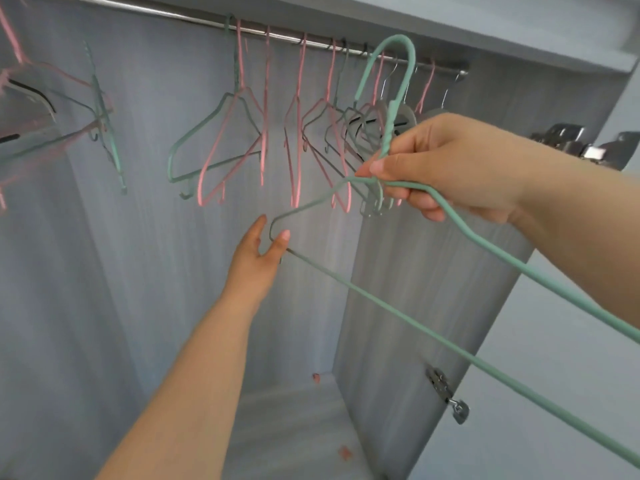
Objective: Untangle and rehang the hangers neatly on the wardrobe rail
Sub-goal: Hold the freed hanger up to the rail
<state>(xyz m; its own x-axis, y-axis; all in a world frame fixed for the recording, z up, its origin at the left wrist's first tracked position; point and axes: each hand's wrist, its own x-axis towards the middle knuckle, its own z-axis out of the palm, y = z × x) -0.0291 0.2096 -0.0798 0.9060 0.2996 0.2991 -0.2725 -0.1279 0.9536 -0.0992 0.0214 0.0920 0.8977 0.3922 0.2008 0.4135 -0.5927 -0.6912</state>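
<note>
Rail (207, 19) above carries hung hangers; left grip (258, 261), fingers straight, touches the shoulder bend of a green hanger (381, 305), probably light, springy wire, best held at its twisted neck, where right grip (440, 164) pinches it.

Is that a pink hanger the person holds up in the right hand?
No, the right hand pinches the twisted neck of a mint green hanger; the pink hangers hang on the rail.
</note>
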